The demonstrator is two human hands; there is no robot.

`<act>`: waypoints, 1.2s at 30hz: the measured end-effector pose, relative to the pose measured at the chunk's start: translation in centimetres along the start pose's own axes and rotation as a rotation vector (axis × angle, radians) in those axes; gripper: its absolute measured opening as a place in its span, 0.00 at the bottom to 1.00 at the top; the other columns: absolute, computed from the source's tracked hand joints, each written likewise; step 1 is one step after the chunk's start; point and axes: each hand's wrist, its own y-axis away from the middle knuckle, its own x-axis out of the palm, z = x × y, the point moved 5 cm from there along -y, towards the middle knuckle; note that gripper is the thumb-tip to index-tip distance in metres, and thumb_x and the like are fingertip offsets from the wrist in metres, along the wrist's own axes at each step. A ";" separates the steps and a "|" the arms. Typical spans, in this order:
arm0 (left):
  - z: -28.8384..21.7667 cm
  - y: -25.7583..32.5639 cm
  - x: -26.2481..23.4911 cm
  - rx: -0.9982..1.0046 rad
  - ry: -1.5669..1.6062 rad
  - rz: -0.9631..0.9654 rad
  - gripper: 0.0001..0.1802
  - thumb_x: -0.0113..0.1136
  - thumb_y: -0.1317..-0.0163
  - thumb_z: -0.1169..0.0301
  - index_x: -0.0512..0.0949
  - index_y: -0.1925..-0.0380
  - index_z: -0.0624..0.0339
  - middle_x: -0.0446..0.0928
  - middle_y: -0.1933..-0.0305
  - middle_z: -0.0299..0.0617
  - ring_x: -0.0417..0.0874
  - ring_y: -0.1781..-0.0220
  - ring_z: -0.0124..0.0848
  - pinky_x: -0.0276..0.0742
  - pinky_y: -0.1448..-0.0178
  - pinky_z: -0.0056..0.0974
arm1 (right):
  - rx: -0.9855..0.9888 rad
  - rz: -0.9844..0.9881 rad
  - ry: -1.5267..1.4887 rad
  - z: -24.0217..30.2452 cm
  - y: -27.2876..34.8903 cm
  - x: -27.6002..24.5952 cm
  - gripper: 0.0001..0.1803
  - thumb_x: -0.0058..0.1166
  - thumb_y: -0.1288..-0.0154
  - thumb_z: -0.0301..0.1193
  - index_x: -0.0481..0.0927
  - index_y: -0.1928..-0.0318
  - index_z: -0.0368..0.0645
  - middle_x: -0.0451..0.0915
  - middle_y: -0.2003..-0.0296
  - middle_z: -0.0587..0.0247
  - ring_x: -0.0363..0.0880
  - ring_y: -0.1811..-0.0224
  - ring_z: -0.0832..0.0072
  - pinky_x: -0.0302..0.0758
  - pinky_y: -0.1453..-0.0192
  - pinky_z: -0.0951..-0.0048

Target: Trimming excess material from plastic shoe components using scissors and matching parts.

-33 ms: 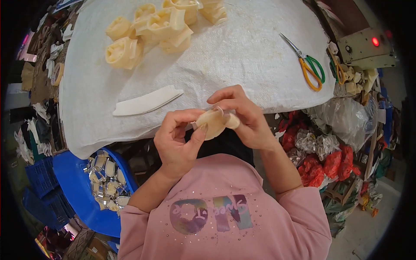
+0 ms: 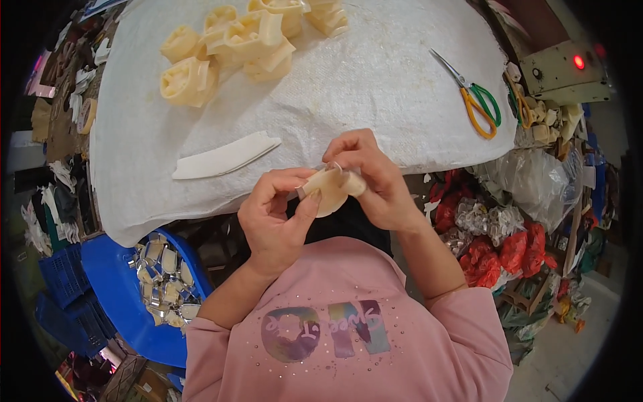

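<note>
My left hand pinches the left side of a small cream curved piece between thumb and fingers, just off the table's front edge. On the piece's other side, my right hand has closed its fingers on it, near a pale rounded end. A thin strip seems to run along the piece's upper rim; its details are blurred. Beyond my left hand lies a small stack of white curved strips. Several cream rolled bundles sit at the far left of the table.
A white woven sheet covers the table. Scissors with orange and green handles lie on its right. At lower left stands a blue basin holding several shiny and cream pieces. Red plastic bags and a control box are at right.
The view has shifted very slightly. My right fingers have moved a little at the upper rim of the cream curved piece; both hands still hold it.
</note>
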 end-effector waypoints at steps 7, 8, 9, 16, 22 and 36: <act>0.6 -0.5 0.1 -0.007 -0.020 -0.008 0.07 0.61 0.41 0.79 0.71 0.66 0.66 0.78 0.56 0.49 0.78 0.58 0.25 0.76 0.54 0.30 | 0.020 -0.172 0.181 0.2 -0.1 0.5 0.08 0.50 0.46 0.22 0.72 0.63 0.43 0.72 0.61 0.60 0.65 0.56 0.63 0.61 0.51 0.67; 0.6 -0.6 0.1 -0.037 -0.038 -0.004 0.07 0.61 0.41 0.79 0.71 0.67 0.66 0.78 0.56 0.49 0.78 0.59 0.24 0.76 0.54 0.29 | 0.079 -0.167 0.025 -0.1 -0.1 0.3 0.08 0.50 0.46 0.22 0.72 0.63 0.43 0.72 0.61 0.60 0.65 0.57 0.64 0.61 0.52 0.66; 0.7 -0.5 0.2 -0.035 -0.038 -0.003 0.07 0.61 0.41 0.79 0.71 0.67 0.66 0.78 0.56 0.49 0.78 0.59 0.24 0.76 0.54 0.29 | 0.136 -0.162 -0.132 -0.3 -0.1 0.2 0.07 0.50 0.45 0.22 0.72 0.64 0.43 0.72 0.61 0.60 0.66 0.57 0.64 0.61 0.53 0.66; 0.6 0.0 0.7 -0.029 -0.044 0.071 0.08 0.60 0.40 0.77 0.72 0.63 0.68 0.78 0.55 0.49 0.78 0.55 0.27 0.75 0.49 0.32 | -0.022 -0.078 0.305 1.6 -0.7 -0.2 0.03 0.52 0.42 0.25 0.71 0.68 0.43 0.70 0.67 0.62 0.66 0.61 0.64 0.58 0.52 0.66; 0.1 -0.1 0.7 -0.104 -0.061 0.057 0.08 0.61 0.40 0.78 0.73 0.64 0.69 0.79 0.57 0.49 0.79 0.58 0.26 0.76 0.53 0.30 | 0.295 -0.130 -0.274 -0.1 0.2 -0.4 0.11 0.54 0.35 0.35 0.74 0.69 0.40 0.67 0.71 0.67 0.67 0.66 0.76 0.64 0.60 0.73; 0.7 -0.1 1.0 -0.224 -0.006 0.081 0.09 0.60 0.41 0.80 0.73 0.62 0.70 0.78 0.55 0.49 0.80 0.56 0.27 0.77 0.50 0.31 | 0.139 -0.130 0.068 0.7 0.3 -0.9 0.07 0.56 0.41 0.29 0.76 0.64 0.40 0.73 0.63 0.60 0.70 0.56 0.66 0.67 0.51 0.69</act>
